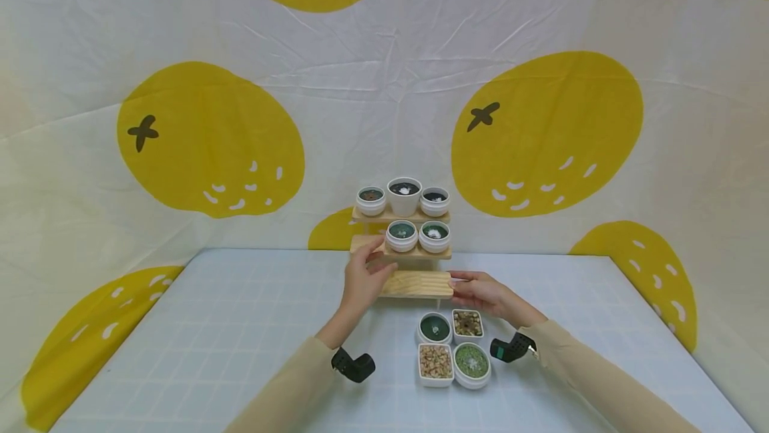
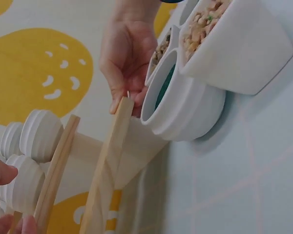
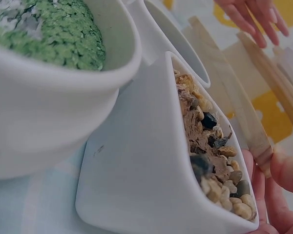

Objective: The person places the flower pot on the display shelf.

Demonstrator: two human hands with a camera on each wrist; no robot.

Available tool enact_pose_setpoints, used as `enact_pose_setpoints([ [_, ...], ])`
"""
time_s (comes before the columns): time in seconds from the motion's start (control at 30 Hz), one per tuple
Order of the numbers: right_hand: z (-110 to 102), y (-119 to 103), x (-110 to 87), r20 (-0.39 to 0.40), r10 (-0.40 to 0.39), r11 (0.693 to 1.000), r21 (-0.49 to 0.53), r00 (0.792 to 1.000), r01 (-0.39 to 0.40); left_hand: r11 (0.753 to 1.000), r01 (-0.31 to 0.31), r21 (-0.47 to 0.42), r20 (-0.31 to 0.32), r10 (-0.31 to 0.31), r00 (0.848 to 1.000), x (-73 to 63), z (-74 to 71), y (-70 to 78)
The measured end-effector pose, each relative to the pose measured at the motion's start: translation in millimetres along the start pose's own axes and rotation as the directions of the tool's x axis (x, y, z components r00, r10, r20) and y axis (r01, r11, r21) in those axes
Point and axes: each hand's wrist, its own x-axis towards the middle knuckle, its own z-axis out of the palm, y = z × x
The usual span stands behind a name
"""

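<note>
A three-tier wooden stand holds small white pots. My right hand (image 1: 483, 294) pinches the right end of its lowest shelf (image 1: 417, 284), thumb above and fingers below. In the right wrist view the thumb (image 3: 288, 168) lies on the shelf's end. My left hand (image 1: 363, 279) is at the stand's left side, fingers spread and holding nothing. Its fingertips reach close to the left round pot (image 1: 401, 236) on the middle shelf (image 1: 368, 243). Another round pot (image 1: 434, 237) stands beside it. The lowest shelf bears no pots.
Three pots, a tall one (image 1: 404, 197) between two low ones, stand on the top shelf (image 1: 378, 217). In front of the stand, several pots cluster on the table (image 1: 270, 339), among them a square pebble pot (image 1: 435, 364) and a green-filled round pot (image 1: 472, 364). A patterned cloth (image 1: 372, 106) hangs behind.
</note>
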Motion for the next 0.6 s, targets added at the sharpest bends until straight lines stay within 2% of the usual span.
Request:
enact_pose_setpoints([
  [0.2, 0.4, -0.4, -0.5, -0.008, -0.007, 1.000, -0.001, 1.000, 0.007, 0.999, 0.019, 0.044, 0.049, -0.021, 0.999, -21.5, -7.4, 0.5],
  [0.37, -0.2, 0.4, -0.1, -0.014, -0.007, 1.000, -0.009, 1.000, 0.007, 0.996, 0.063, 0.061, 0.091, -0.069, 0.993, -37.4, -12.0, 1.4],
  [0.4, -0.1, 0.6, 0.1, -0.014, -0.007, 1.000, -0.008, 1.000, 0.006, 0.996, 0.075, 0.057, 0.104, -0.080, 0.991, -41.5, -13.4, 7.2],
  [0.6, 0.8, 1.5, 0.5, -0.016, -0.009, 1.000, -0.011, 1.000, 0.009, 0.990, 0.137, 0.020, 0.199, -0.138, 0.970, -63.0, -13.0, 7.3],
])
